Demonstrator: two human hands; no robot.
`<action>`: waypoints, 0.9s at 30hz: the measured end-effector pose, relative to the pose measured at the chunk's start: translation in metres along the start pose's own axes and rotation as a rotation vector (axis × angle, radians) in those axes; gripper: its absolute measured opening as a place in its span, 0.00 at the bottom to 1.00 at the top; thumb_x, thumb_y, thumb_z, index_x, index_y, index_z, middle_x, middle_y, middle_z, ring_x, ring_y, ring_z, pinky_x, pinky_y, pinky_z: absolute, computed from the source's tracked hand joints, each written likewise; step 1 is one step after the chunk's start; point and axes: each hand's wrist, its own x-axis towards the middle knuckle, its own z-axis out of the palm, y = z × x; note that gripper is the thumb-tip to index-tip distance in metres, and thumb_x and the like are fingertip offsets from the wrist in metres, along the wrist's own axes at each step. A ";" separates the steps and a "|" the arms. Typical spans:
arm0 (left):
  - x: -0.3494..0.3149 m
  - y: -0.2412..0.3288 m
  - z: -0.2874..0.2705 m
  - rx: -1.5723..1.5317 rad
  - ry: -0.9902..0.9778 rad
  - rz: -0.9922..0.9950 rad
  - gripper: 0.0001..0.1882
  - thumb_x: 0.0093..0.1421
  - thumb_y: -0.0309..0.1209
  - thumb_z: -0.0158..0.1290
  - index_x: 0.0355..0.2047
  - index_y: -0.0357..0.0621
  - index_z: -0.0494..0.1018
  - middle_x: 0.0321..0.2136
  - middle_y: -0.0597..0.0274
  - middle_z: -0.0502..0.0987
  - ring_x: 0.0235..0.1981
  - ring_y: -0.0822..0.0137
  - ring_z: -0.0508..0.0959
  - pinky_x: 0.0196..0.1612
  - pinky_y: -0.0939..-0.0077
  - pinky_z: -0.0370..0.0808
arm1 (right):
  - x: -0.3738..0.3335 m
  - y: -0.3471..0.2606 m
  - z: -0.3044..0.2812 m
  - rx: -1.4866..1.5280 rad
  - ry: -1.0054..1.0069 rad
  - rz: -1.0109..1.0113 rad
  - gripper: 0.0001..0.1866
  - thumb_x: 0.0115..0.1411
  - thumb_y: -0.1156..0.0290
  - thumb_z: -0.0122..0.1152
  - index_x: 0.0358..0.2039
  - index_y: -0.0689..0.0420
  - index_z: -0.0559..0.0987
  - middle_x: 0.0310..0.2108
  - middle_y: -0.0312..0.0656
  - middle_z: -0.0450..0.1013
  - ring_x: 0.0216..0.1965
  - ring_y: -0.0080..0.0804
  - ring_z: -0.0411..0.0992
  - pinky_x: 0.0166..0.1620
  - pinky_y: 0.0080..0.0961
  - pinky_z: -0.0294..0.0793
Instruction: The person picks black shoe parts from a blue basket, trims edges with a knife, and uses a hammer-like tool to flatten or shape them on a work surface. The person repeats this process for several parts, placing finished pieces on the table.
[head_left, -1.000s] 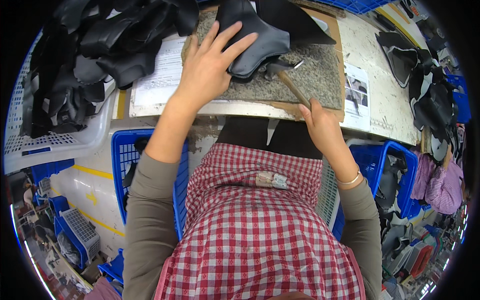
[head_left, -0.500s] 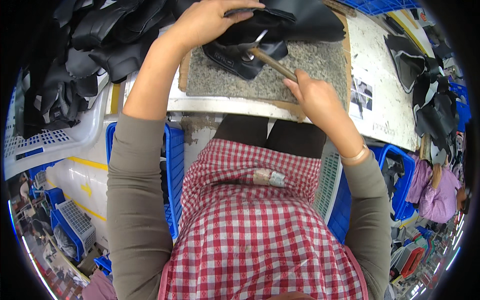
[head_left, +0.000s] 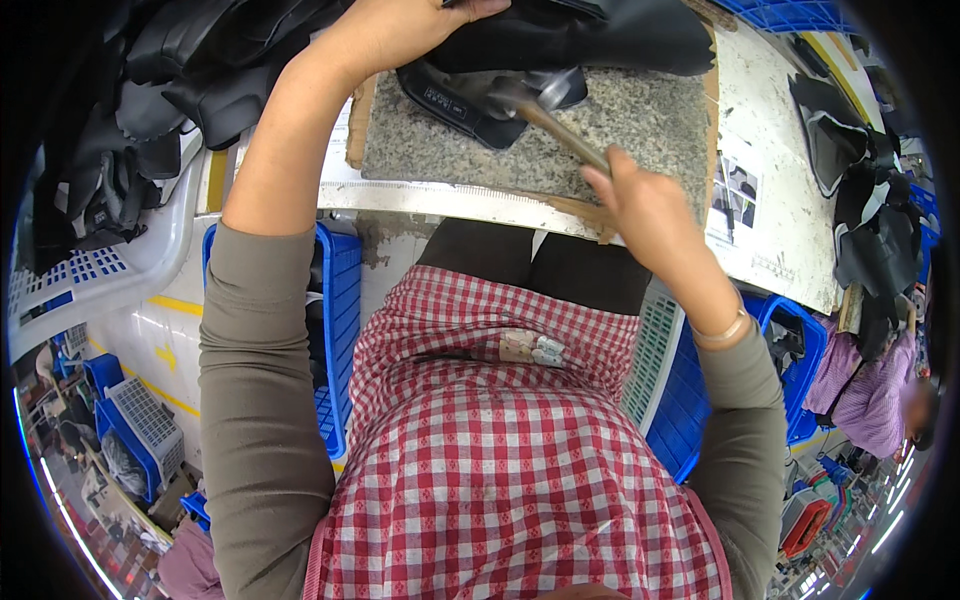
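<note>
My right hand (head_left: 655, 205) is wrapped round the wooden handle of a hammer (head_left: 567, 135). The hammer's metal head is smeared by motion over a black leather boot upper (head_left: 610, 40). This upper lies on a speckled grey stone slab (head_left: 630, 135), its lower part with a small printed patch spread toward me. At the top edge of the picture, my left hand (head_left: 405, 30) grips a fold of the same upper. Some of its fingers are cut off by the frame.
Black leather pieces (head_left: 215, 80) are heaped at the left above a white basket (head_left: 165, 250). A printed sheet (head_left: 735, 195) lies right of the slab. More black pieces (head_left: 870, 220) hang farther right, near a person in pink (head_left: 865, 395). Blue crates (head_left: 340, 330) stand below the table.
The hammer head has blurred and shifted over the upper, and my right hand is slightly lower and farther right. My left hand sits a little higher, still on the leather.
</note>
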 end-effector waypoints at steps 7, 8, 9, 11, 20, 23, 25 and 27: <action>-0.006 -0.021 0.002 0.059 -0.013 0.012 0.18 0.67 0.33 0.56 0.58 0.54 0.78 0.52 0.51 0.81 0.53 0.50 0.82 0.55 0.63 0.77 | -0.001 0.014 -0.006 0.237 0.240 0.119 0.22 0.72 0.52 0.54 0.42 0.64 0.76 0.15 0.50 0.74 0.19 0.52 0.77 0.23 0.43 0.76; -0.012 -0.027 0.008 0.145 0.022 -0.033 0.19 0.67 0.34 0.56 0.58 0.53 0.77 0.51 0.50 0.82 0.53 0.49 0.82 0.55 0.63 0.77 | 0.000 0.017 -0.002 0.188 0.162 0.160 0.22 0.72 0.53 0.54 0.43 0.64 0.76 0.16 0.51 0.74 0.20 0.54 0.77 0.24 0.45 0.76; -0.018 -0.031 0.017 0.235 0.059 -0.073 0.20 0.67 0.35 0.56 0.59 0.52 0.77 0.50 0.49 0.82 0.52 0.48 0.81 0.54 0.62 0.77 | 0.001 0.018 0.005 0.146 0.121 0.162 0.22 0.73 0.53 0.54 0.43 0.65 0.76 0.17 0.52 0.74 0.21 0.56 0.78 0.25 0.46 0.77; -0.037 -0.033 0.041 0.231 0.453 0.017 0.33 0.57 0.27 0.64 0.64 0.65 0.72 0.53 0.59 0.81 0.50 0.48 0.82 0.52 0.59 0.79 | 0.002 0.020 0.016 0.108 0.103 0.160 0.22 0.73 0.53 0.53 0.42 0.65 0.75 0.17 0.55 0.74 0.23 0.60 0.77 0.27 0.49 0.77; -0.058 0.050 -0.020 0.262 0.580 -0.427 0.30 0.63 0.37 0.60 0.63 0.36 0.68 0.58 0.43 0.74 0.54 0.42 0.79 0.57 0.57 0.75 | -0.054 -0.008 -0.051 0.674 -0.127 0.318 0.22 0.73 0.54 0.55 0.40 0.66 0.75 0.27 0.60 0.75 0.29 0.56 0.76 0.33 0.42 0.73; -0.022 0.094 -0.092 0.827 0.781 0.169 0.15 0.59 0.30 0.55 0.46 0.42 0.81 0.38 0.45 0.84 0.45 0.41 0.82 0.48 0.55 0.79 | -0.080 -0.029 -0.093 0.641 0.010 0.221 0.22 0.73 0.55 0.55 0.44 0.66 0.75 0.25 0.58 0.74 0.28 0.55 0.76 0.31 0.40 0.73; 0.020 0.127 -0.083 1.036 0.588 0.154 0.13 0.54 0.27 0.54 0.39 0.40 0.82 0.35 0.45 0.84 0.39 0.40 0.83 0.45 0.52 0.80 | -0.080 -0.036 -0.099 0.503 0.163 0.168 0.21 0.73 0.56 0.55 0.45 0.66 0.75 0.23 0.56 0.74 0.27 0.56 0.76 0.30 0.41 0.73; 0.039 0.141 -0.046 1.067 0.176 0.171 0.12 0.53 0.27 0.54 0.36 0.39 0.83 0.32 0.45 0.84 0.36 0.38 0.84 0.43 0.50 0.81 | -0.070 -0.037 -0.086 0.370 0.324 0.120 0.21 0.74 0.55 0.54 0.45 0.65 0.74 0.21 0.54 0.73 0.25 0.56 0.76 0.29 0.42 0.73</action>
